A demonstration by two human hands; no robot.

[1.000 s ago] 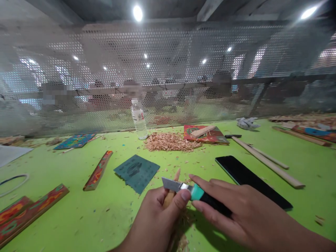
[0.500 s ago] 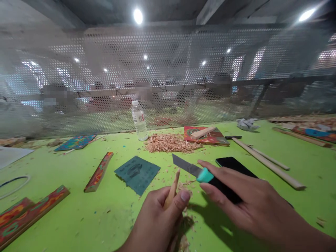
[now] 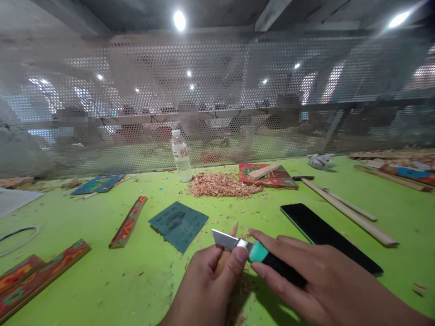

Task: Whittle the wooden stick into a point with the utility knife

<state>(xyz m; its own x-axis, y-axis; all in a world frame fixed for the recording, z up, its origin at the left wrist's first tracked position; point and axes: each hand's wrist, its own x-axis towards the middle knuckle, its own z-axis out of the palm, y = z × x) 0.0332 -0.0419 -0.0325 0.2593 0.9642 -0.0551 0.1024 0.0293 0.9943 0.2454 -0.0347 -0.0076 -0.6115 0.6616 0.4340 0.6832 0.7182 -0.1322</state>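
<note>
My left hand is closed around a pale wooden stick, whose tapered tip points away from me. My right hand grips a utility knife with a black and turquoise handle. The knife's blade lies across the stick just below its tip, and my left thumb rests against the back of the blade. Most of the stick is hidden inside my left hand. A dark green sheet of sandpaper lies to the left, beyond my left hand.
Beside my right hand lies a black phone. Wood shavings are heaped behind, near a water bottle. Wooden rods are at right, painted strips at left. A perforated metal screen borders the table's far side.
My right hand has moved the knife left and down, bringing its blade from above onto the stick. My left thumb now touches the blade. More of the phone shows.
</note>
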